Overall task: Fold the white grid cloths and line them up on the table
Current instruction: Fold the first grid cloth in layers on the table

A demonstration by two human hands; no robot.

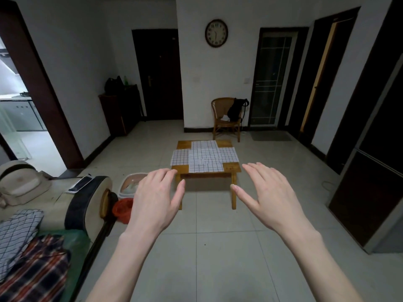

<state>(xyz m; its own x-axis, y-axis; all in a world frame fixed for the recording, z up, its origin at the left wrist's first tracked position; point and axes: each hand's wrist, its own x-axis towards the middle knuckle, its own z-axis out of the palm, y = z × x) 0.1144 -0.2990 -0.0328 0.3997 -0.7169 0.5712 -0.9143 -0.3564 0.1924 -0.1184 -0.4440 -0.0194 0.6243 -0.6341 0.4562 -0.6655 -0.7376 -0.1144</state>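
Note:
Several white grid cloths [205, 156] lie spread flat and overlapping in a cross shape on a small wooden table [235, 167] in the middle of the room, some way ahead of me. My left hand [156, 198] and my right hand [269, 192] are stretched out in front of me, palms down, fingers straight and spread. Both hands hold nothing and hover in the air well short of the table.
A sofa arm [91, 205] with checked fabrics [26, 243] is at my left. A red basket [122, 209] and a tray [130, 185] sit on the floor beside it. A wicker chair [225, 118] with a black bag stands behind the table. Tiled floor lies between me and the table.

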